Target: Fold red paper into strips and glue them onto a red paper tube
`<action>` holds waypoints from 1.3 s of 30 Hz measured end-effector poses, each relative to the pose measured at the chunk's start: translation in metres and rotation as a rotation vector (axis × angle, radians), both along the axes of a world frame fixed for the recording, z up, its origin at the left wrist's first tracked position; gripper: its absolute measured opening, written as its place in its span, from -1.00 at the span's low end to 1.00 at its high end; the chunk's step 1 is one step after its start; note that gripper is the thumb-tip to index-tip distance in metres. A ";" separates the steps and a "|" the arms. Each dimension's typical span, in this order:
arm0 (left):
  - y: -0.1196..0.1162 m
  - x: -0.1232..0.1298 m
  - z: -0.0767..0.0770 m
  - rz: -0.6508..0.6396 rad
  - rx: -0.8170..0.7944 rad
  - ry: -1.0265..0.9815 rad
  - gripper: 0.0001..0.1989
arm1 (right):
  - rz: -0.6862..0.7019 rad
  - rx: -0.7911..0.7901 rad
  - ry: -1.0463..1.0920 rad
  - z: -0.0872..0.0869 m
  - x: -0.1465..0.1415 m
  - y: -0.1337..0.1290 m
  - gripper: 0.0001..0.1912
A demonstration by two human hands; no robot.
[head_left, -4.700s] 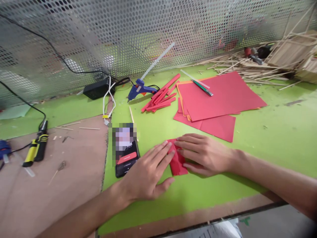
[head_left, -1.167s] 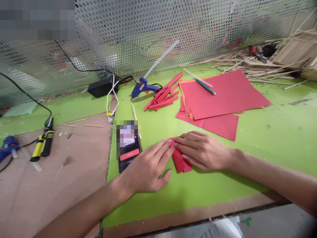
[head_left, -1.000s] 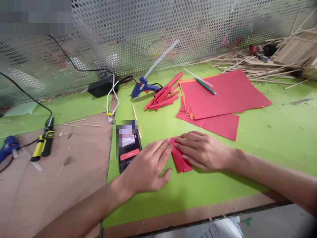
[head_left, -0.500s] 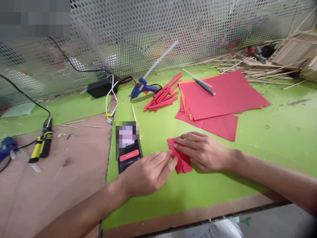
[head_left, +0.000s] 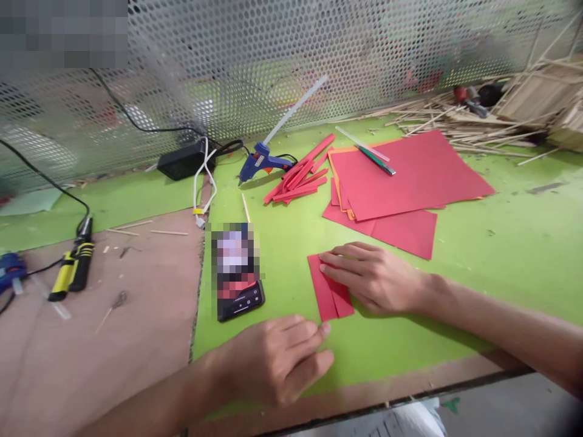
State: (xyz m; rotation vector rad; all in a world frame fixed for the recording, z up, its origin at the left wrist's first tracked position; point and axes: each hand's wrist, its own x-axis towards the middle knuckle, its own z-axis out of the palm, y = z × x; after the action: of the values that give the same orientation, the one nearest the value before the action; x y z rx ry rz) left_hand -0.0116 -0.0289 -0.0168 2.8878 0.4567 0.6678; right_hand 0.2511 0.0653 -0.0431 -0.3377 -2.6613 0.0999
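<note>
A small folded red paper lies on the green tabletop, with a crease or flap edge running down its length. My right hand rests on its upper right part, fingers stretched out flat. Just below the paper's lower left corner is my left hand, its index fingertip near the corner and its fingers loosely bent, with the thumb apart and nothing held. A phone lies to the left of the paper, its screen partly blurred. Behind my right hand are larger red sheets with orange ones beneath.
A blue glue gun stands beside rolled red strips. A green cutter lies on the sheets. Wooden sticks are piled at the back right. Yellow-black pliers and a black adapter are on the left.
My left hand has come off the folded paper and moved down toward the table's front edge, uncovering the paper's left side and more of the phone. My right hand has stayed in place.
</note>
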 end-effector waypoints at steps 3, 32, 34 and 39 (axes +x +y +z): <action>-0.002 -0.002 0.000 -0.051 0.000 -0.024 -0.79 | -0.018 -0.003 0.011 0.001 -0.001 -0.001 -0.61; 0.003 -0.001 -0.004 0.134 0.270 0.167 -0.72 | -0.059 -0.024 0.050 -0.001 -0.003 -0.006 -0.61; 0.001 0.000 -0.002 0.063 0.217 0.122 -0.75 | -0.060 -0.024 0.048 0.000 -0.003 -0.006 -0.61; 0.008 -0.003 -0.001 0.054 0.194 0.103 -0.74 | -0.064 -0.024 0.049 0.000 -0.003 -0.006 -0.62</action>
State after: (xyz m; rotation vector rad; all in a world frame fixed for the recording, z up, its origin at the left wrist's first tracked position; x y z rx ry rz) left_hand -0.0143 -0.0205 -0.0178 3.1145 0.5115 0.6040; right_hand 0.2481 0.0591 -0.0432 -0.4232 -2.6001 0.1191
